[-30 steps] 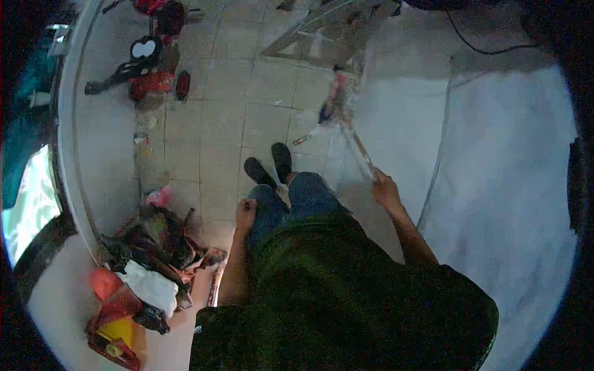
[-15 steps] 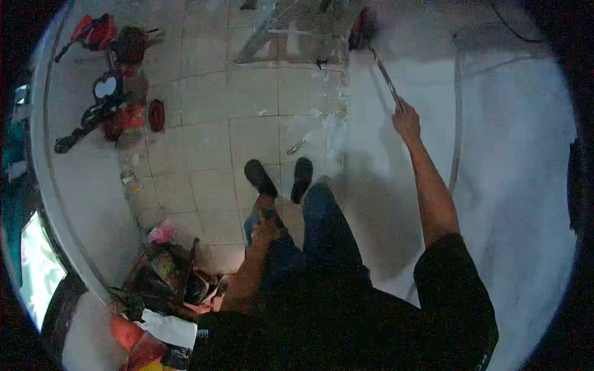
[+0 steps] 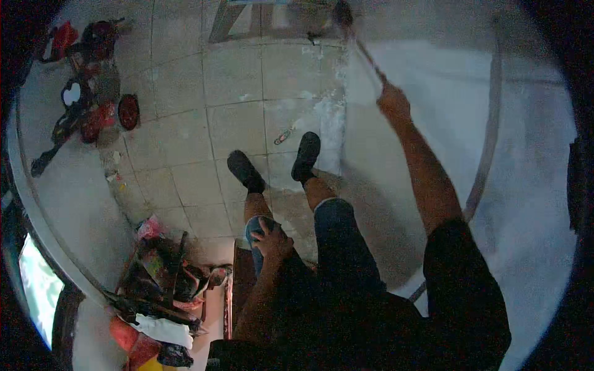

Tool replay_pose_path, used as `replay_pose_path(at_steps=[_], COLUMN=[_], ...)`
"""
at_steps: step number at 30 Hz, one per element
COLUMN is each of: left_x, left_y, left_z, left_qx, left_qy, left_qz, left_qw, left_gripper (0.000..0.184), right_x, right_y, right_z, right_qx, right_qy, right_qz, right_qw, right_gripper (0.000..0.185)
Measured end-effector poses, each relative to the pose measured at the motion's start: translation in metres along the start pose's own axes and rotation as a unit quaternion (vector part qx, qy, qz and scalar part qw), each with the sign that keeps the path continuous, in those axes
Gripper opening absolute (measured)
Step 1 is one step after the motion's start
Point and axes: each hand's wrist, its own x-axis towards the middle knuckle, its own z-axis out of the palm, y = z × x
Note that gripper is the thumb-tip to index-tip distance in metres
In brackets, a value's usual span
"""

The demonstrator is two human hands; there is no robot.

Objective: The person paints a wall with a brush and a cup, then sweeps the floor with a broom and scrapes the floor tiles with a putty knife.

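Observation:
My right hand (image 3: 394, 104) is closed round the thin handle of a brush-like tool (image 3: 367, 57), reaching out along the white wall. The tool's dark head (image 3: 342, 13) is up at the top of the view, blurred, beside the wall. My left hand (image 3: 272, 241) rests on my left knee with its fingers spread, holding nothing. A small object (image 3: 283, 136) lies on the tiled floor just ahead of my shoes.
A red and black wheeled toy (image 3: 93, 117) stands at the left. Bags and mixed items (image 3: 164, 331) are heaped at the lower left. A wooden frame (image 3: 247, 21) stands at the top. The white wall (image 3: 427, 80) runs along the right.
The tool has swung from low near the floor up to the wall's far part, with my right arm stretching out. My left hand has moved onto my knee and its fingers have spread.

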Motion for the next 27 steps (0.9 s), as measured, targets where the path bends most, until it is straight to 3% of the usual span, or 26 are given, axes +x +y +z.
replay_pose_path(at_steps=[1, 3, 4, 6, 8, 11, 13, 14, 15, 16, 17, 18, 19, 21, 23, 25, 27], left_x=[0.006, 0.023, 0.02, 0.008, 0.033, 0.041, 0.053, 0.074, 0.072, 0.068, 0.057, 0.038, 0.024, 0.008, 0.009, 0.018, 0.042], left_y=[-0.01, -0.03, -0.029, -0.03, -0.045, -0.061, -0.082, -0.1, -0.109, -0.11, -0.093, -0.083, -0.08, -0.074, -0.071, -0.08, -0.098], left_z=[0.012, 0.041, 0.027, -0.003, 0.041, 0.055, 0.066, 0.09, 0.094, 0.105, 0.079, 0.05, 0.03, 0.0, -0.012, -0.001, 0.029], left_qx=[0.002, 0.018, 0.015, -0.042, -0.027, -0.047, -0.083, 0.001, 0.085, 0.086, 0.019, -0.048, -0.046, -0.071, -0.068, -0.063, -0.051], left_qy=[0.004, 0.013, 0.019, -0.016, 0.019, 0.04, 0.025, 0.314, 0.56, 0.552, 0.293, -0.004, -0.007, 0.014, 0.005, -0.002, 0.005], left_qz=[0.004, 0.022, 0.025, 0.014, 0.008, -0.008, -0.02, 0.17, 0.337, 0.338, 0.187, 0.012, 0.013, 0.052, 0.05, 0.046, 0.084], left_qw=[1.0, 1.0, 0.999, 0.999, 0.999, 0.998, 0.996, 0.934, 0.752, 0.757, 0.937, 0.999, 0.999, 0.996, 0.996, 0.997, 0.995], left_gripper=[0.077, 0.081, 0.081, 0.081, 0.08, 0.08, 0.08, 0.08, 0.08, 0.08, 0.078, 0.078, 0.078, 0.08, 0.08, 0.08, 0.078], right_x=[-0.051, -0.131, -0.17, -0.237, -0.295, -0.355, -0.371, -0.373, -0.377, -0.384, -0.378, -0.367, -0.352, -0.314, -0.251, -0.192, -0.155], right_y=[0.008, 0.004, 0.01, -0.014, -0.035, -0.029, -0.037, -0.039, -0.041, -0.042, -0.044, -0.048, -0.049, -0.014, -0.053, 0.002, -0.025], right_z=[0.0, 0.006, 0.019, 0.002, -0.01, -0.006, -0.043, -0.052, -0.059, -0.063, -0.076, -0.096, -0.103, -0.069, -0.123, -0.03, -0.034], right_qx=[-0.009, 0.031, -0.002, 0.083, 0.144, 0.112, 0.177, 0.175, 0.216, 0.256, 0.255, 0.235, 0.214, 0.111, 0.255, 0.255, 0.248], right_qy=[-0.036, -0.154, -0.154, -0.19, -0.17, -0.151, -0.249, -0.252, -0.164, -0.077, -0.08, -0.071, -0.061, 0.107, -0.057, 0.062, 0.026], right_qz=[-0.03, 0.042, 0.016, 0.065, 0.121, 0.079, 0.137, 0.136, 0.117, 0.101, 0.103, 0.149, 0.194, -0.007, 0.198, 0.042, 0.097], right_qw=[0.999, 0.987, 0.988, 0.976, 0.967, 0.979, 0.942, 0.942, 0.955, 0.958, 0.958, 0.958, 0.955, 0.988, 0.945, 0.964, 0.964], right_gripper=[0.072, 0.069, 0.064, 0.057, 0.05, 0.048, 0.045, 0.045, 0.044, 0.043, 0.043, 0.043, 0.044, 0.046, 0.048, 0.049, 0.047])
